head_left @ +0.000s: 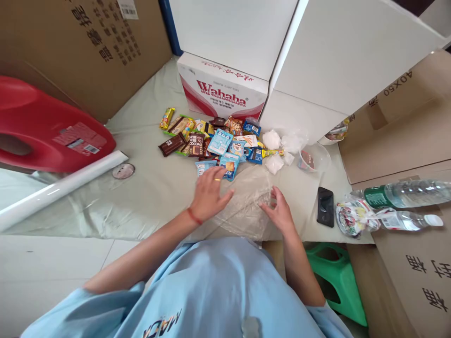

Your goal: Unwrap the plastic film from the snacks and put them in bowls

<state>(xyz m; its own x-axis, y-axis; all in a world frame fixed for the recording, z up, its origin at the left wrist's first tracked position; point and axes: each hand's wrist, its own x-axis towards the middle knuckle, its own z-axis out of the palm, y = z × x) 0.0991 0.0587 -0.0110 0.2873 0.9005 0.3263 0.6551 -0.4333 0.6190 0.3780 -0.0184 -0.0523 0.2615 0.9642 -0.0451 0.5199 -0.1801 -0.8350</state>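
Note:
My left hand (210, 193) hovers over the near edge of a snack pile, fingers spread and nothing gripped. Just beyond its fingertips lies a small blue snack packet (230, 165). A thin clear plastic bag (243, 211) is spread flat on the covered table between my hands. At that bag's right edge, my right hand (280, 210) is curved with thumb and fingers apart; whether it touches the film I cannot tell. The pile also holds a brown cocoa packet (196, 144), a dark brown bar (172, 144) and a light blue packet (220, 142).
Several crumpled white plastic bundles (272, 140) and a clear plastic cup (319, 158) sit right of the pile. Farther right are a black phone (325, 207) and plastic bottles (416, 193). A Wahaha carton (225, 89) stands behind; a red jug (52, 126) and white roll (63, 190) are left.

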